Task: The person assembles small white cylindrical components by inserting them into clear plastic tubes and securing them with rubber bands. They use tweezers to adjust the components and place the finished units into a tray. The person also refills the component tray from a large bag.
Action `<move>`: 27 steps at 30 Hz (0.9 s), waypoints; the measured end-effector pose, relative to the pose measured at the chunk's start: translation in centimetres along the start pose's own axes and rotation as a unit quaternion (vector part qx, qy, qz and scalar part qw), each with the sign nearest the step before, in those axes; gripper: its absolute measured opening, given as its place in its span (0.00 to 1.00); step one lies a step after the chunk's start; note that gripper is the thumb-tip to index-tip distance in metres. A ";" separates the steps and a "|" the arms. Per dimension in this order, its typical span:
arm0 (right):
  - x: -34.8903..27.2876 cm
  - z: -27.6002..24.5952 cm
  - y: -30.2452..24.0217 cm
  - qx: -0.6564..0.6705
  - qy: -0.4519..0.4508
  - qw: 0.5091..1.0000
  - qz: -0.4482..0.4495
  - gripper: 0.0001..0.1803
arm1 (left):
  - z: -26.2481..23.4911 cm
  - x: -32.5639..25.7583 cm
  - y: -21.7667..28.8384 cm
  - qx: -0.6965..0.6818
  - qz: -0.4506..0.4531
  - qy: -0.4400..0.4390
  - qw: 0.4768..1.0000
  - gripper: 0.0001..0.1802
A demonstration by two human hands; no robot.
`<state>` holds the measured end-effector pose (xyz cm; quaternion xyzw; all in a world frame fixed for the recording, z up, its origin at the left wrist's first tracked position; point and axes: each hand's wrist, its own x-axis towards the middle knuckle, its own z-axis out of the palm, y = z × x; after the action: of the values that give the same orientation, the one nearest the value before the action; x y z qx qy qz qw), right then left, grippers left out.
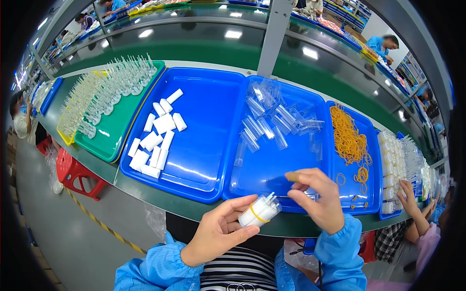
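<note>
And here's the banded bundle (260, 211), low centre of the frame: white pieces in a clear sleeve, tilted, a yellow band around it, thin stems poking out at its upper right end. The left hand (221, 228) has it, fingers and thumb closed around the lower left end. Over to the right hand (318, 199), just beside it: partly curled, thumb and forefinger tips apart, a tan finger cover (292, 176) on one tip. Whether anything sits inside those curled fingers, I can't tell.

The danger, as I judge it: a loose left grip could let pieces slide out of that tilted open end, and a knock from the right hand could roll the band off.

Behind, the middle blue tray (257, 169) carries loose clear tubes (264, 127); smooth and overlapping, they could skid if brushed. Right of centre, tangled rubber bands (347, 136), liable to come up several at once. Left of centre, white blocks (164, 123). Upper left, a green tray (99, 145) of upright stemmed parts (128, 80), likely to topple if bumped.
</note>
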<state>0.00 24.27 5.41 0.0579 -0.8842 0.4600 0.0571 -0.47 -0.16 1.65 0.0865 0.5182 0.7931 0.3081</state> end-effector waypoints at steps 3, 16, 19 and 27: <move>0.6 -0.5 1.0 -0.188 -0.028 0.976 -0.102 0.17 | 0.1 0.0 0.0 0.048 0.006 -0.002 0.999 0.35; 1.7 0.0 0.6 0.032 0.174 0.984 0.003 0.07 | -0.1 -0.5 -0.1 0.021 -0.038 -0.005 0.999 0.33; 0.8 1.6 1.6 0.089 0.189 0.978 -0.025 0.12 | 0.0 -0.4 0.0 0.051 -0.025 -0.005 0.998 0.34; -0.1 0.6 1.7 -0.012 0.128 0.991 0.029 0.11 | 0.1 -0.5 0.8 0.034 -0.069 -0.016 0.997 0.31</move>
<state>-0.19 24.74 3.62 -0.0276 -0.8766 0.4540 0.1570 -0.35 -0.59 2.53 0.0740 0.5449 0.7504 0.3669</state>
